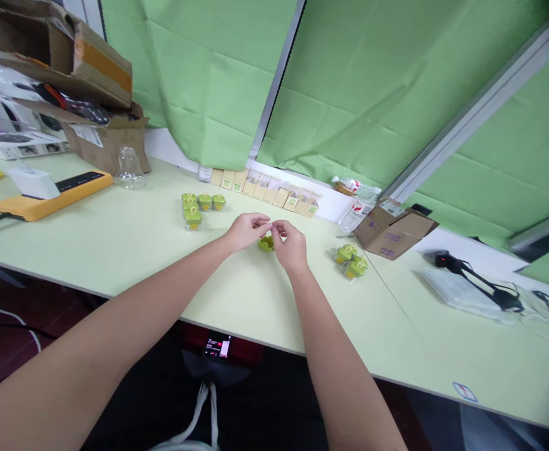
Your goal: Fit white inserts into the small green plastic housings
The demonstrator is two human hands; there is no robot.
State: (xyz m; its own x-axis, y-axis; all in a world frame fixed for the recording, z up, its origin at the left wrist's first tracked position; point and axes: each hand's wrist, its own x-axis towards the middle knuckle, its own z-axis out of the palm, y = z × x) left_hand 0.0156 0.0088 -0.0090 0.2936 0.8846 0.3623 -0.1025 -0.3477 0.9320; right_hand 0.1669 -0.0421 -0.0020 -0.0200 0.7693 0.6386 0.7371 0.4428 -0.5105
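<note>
My left hand (246, 231) and my right hand (290, 243) meet over the middle of the table. Thumb and fingertips of each are pinched together, and the fingertips touch or nearly touch. Whatever they pinch is too small to make out. Just beneath them sits a small green scalloped piece (265, 243), partly covered by my right hand. To the left stand several small clear boxes with green tops (193, 217) and yellowish loops. More boxes of the same look (356, 267) are grouped to the right.
Small tan cartons (280, 196) line the back edge. At left are an orange power strip (62, 195), a clear jar (129, 169) and open cardboard boxes (109, 138). Plastic bottles (356, 216), a brown carton (391, 232) and a black cabled device (481, 285) lie at right.
</note>
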